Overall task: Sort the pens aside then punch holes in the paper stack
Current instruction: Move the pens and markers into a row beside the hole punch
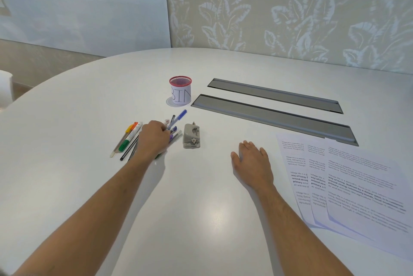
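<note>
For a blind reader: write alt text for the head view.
A person's left hand grips a blue pen among pens scattered on a white table, beside a hole punch. The right hand rests flat near printed sheets; a red mesh cup stands behind.

glossy white table (201, 220), metal hole punch (191, 136), matt paper sheets (357, 186)

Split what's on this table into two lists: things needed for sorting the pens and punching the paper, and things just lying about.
For the job:
pens, some gripped by the left hand
hole punch
printed sheets
mesh cup labelled BIN, probably for the pens

Just there:
two grey cable hatches set in the table
the right hand, resting flat and idle
</note>
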The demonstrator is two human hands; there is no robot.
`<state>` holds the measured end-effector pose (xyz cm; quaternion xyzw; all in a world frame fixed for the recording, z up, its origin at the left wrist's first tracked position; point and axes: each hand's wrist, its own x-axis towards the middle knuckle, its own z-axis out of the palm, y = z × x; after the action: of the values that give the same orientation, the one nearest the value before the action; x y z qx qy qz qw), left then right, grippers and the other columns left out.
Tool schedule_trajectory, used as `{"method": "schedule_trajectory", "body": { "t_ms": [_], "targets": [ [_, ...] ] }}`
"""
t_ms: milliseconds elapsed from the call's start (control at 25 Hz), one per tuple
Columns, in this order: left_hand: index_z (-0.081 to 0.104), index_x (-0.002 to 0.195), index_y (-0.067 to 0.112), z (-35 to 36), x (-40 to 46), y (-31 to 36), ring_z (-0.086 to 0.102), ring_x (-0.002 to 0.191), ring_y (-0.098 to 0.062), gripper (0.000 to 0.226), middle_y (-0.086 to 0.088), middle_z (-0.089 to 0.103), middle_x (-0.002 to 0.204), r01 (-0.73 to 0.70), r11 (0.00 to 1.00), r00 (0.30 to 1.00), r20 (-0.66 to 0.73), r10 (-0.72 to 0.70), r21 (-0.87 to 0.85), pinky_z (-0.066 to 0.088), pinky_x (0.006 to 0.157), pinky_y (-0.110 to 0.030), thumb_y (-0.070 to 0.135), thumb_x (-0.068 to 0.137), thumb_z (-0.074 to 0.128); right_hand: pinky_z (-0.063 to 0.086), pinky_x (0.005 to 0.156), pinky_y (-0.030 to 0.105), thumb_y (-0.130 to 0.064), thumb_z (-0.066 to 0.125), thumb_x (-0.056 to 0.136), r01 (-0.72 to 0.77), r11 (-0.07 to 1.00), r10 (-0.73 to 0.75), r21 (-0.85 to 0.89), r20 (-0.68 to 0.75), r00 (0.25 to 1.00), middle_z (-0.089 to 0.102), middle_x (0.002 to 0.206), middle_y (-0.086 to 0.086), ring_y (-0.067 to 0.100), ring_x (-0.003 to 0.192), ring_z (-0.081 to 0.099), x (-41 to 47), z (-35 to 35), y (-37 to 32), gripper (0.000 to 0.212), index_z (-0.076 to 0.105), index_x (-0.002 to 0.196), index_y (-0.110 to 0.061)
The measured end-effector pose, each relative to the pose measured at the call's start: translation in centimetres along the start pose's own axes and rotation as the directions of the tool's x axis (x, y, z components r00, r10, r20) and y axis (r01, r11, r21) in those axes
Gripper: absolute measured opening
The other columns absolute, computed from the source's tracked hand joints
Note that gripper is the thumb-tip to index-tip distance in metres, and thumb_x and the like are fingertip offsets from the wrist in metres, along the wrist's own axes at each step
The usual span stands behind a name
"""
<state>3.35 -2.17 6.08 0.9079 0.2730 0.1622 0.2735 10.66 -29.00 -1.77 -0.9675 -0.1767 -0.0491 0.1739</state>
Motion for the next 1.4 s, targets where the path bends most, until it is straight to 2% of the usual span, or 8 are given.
{"method": "schedule_trajectory", "body": {
  "t_ms": [280, 400, 640, 840, 1000, 1120, 1240, 1400],
  "targets": [
    [0.064, 0.091, 0.001, 1.0, 1.2, -3.1, 0.064, 0.082, -0.035, 0.014, -0.018, 0.068, 0.089, -0.015, 0.945, 1.000, -0.010, 0.020, 0.327, 0.047, 0.063, -0.036, 0.010, 0.091, 0.053, 0.009, 0.122, 0.040, -0.043, 0.031, 0.100, -0.004, 1.000, 0.004, -0.010, -0.002, 1.000, 0.035, 0.158, 0.003, 0.016, 0.148, 0.023, 0.0, 0.0, 0.0, 0.057, 0.039, 0.148, -0.012],
    [0.061, 0.087, 0.002, 1.2, 1.0, -3.2, 0.063, 0.086, -0.035, 0.009, -0.019, 0.068, 0.092, -0.049, 0.918, 0.998, -0.005, 0.055, 0.393, 0.043, 0.062, -0.035, 0.008, 0.086, 0.055, 0.007, 0.122, 0.039, -0.043, 0.031, 0.100, -0.003, 1.000, 0.004, -0.007, 0.006, 1.000, 0.034, 0.159, 0.002, 0.015, 0.149, 0.022, 0.0, 0.0, 0.0, 0.057, 0.039, 0.148, -0.013],
    [0.062, 0.102, 0.008, 1.2, 1.1, -1.9, 0.052, 0.108, -0.035, 0.026, -0.014, 0.060, 0.108, -0.065, 0.888, 0.994, -0.051, 0.099, 0.455, 0.041, 0.087, -0.045, 0.026, 0.085, 0.055, 0.007, 0.122, 0.039, -0.043, 0.031, 0.101, -0.006, 1.000, 0.006, -0.007, 0.003, 1.000, 0.034, 0.159, 0.002, 0.015, 0.149, 0.022, 0.0, 0.0, 0.0, 0.057, 0.038, 0.148, -0.013],
    [0.066, 0.101, 0.010, 2.4, 1.4, -0.3, 0.057, 0.098, -0.034, 0.043, -0.013, 0.066, 0.102, -0.125, 0.971, 0.990, -0.036, 0.135, 0.202, 0.045, 0.079, -0.042, 0.049, 0.091, 0.052, 0.007, 0.123, 0.038, -0.043, 0.032, 0.100, -0.016, 1.000, 0.016, 0.019, 0.003, 1.000, 0.034, 0.159, 0.002, 0.014, 0.149, 0.022, -0.1, 0.0, -0.1, 0.056, 0.040, 0.147, -0.014],
    [0.062, 0.113, 0.008, 4.3, 1.5, 0.7, 0.060, 0.105, -0.032, 0.045, -0.010, 0.067, 0.107, -0.118, 0.993, 0.993, 0.016, 0.118, -0.019, 0.043, 0.079, -0.037, 0.048, 0.091, 0.057, 0.006, 0.123, 0.038, -0.044, 0.032, 0.100, -0.016, 1.000, 0.016, 0.022, 0.000, 1.000, 0.035, 0.158, 0.002, 0.014, 0.149, 0.022, -0.3, -0.1, -0.1, 0.056, 0.040, 0.147, -0.014],
    [0.057, 0.119, 0.008, 5.5, 1.7, 1.2, 0.060, 0.106, -0.031, 0.044, -0.011, 0.068, 0.109, -0.057, 0.991, 0.998, 0.033, 0.061, -0.124, 0.039, 0.075, -0.032, 0.041, 0.090, 0.060, 0.006, 0.122, 0.037, -0.044, 0.033, 0.100, -0.017, 0.999, 0.017, 0.043, -0.002, 1.000, 0.035, 0.158, 0.002, 0.014, 0.148, 0.023, -0.3, -0.1, -0.1, 0.057, 0.041, 0.147, -0.014],
    [0.059, 0.115, 0.007, 6.4, 2.1, 1.6, 0.060, 0.104, -0.030, 0.037, -0.014, 0.065, 0.117, 0.066, 0.965, 0.998, 0.036, -0.058, -0.253, 0.050, 0.082, -0.036, 0.033, 0.089, 0.064, 0.006, 0.123, 0.037, -0.045, 0.033, 0.099, -0.020, 0.998, 0.020, 0.054, 0.005, 1.000, 0.034, 0.159, 0.002, 0.013, 0.149, 0.022, -0.4, -0.2, -0.1, 0.057, 0.041, 0.147, -0.014],
    [0.062, 0.110, 0.007, 6.9, 2.3, 2.2, 0.065, 0.082, -0.024, 0.030, -0.015, 0.067, 0.111, 0.217, 0.872, 0.976, 0.100, -0.193, -0.438, 0.048, 0.057, -0.028, 0.022, 0.086, 0.070, 0.006, 0.123, 0.036, -0.042, 0.038, 0.099, -0.027, 0.993, 0.026, 0.114, 0.016, 1.000, 0.035, 0.158, 0.002, 0.014, 0.148, 0.022, -0.7, -0.7, 0.0, 0.055, 0.042, 0.146, -0.014]
  ]
}}
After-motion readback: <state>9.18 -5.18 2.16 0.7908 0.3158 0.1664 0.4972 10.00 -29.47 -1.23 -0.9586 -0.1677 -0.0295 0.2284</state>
